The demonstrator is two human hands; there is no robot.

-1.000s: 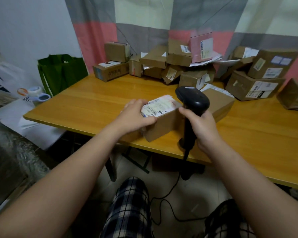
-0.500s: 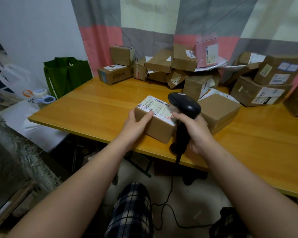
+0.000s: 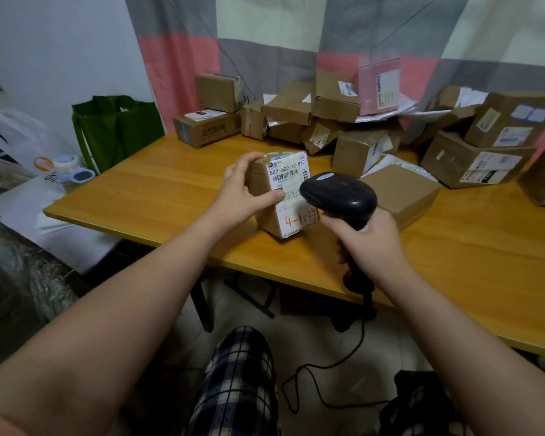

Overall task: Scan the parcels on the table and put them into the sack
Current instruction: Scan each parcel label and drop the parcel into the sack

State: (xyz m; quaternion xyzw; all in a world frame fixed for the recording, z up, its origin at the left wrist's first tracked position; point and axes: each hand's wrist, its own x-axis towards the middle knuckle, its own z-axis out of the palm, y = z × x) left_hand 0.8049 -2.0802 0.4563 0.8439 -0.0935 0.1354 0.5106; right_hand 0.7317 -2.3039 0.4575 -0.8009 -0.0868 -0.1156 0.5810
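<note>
- Nearest in, the cable (image 3: pixel 321 388) trails down to the floor from the scanner (image 3: pixel 339 193). It looks slack, so nothing should drag on the aim.
- The right hand (image 3: pixel 368 237) has the scanner by its handle. The fingers (image 3: pixel 343 225) are wrapped tight round the grip, no gap showing. Whether 1 of them sits on the trigger, I cannot tell.
- This looks like the scan step: the scanner head sits just beside the parcel (image 3: pixel 265 196), overlapping the right edge of its label (image 3: pixel 291 196) from here.
- To do it well, turn the scanner's nose onto the barcode (image 3: pixel 288 176) near the top of the label, back off a touch, and hold both hands steady until it reads.
- The left hand (image 3: pixel 246 190) clamps the parcel: the thumb (image 3: pixel 272 195) presses on the label face and the other fingers (image 3: pixel 249 158) curl over the top edge. The thumb lies below the barcode, clear of it. Good, keep it there.
- The parcel stands on end near the front edge of the table (image 3: pixel 139 196), label towards us. Whether its bottom corner touches the wood, I cannot tell.
- Just behind the scanner, 1 plain box (image 3: pixel 403 190) lies flat.
- Further back, a pile (image 3: pixel 343 121) of parcels waits against the curtain, so I judge the job is far from done.
- Off the table's far left corner stands an open green bag (image 3: pixel 117 127), probably the sack. It is well apart from the parcel.
</note>
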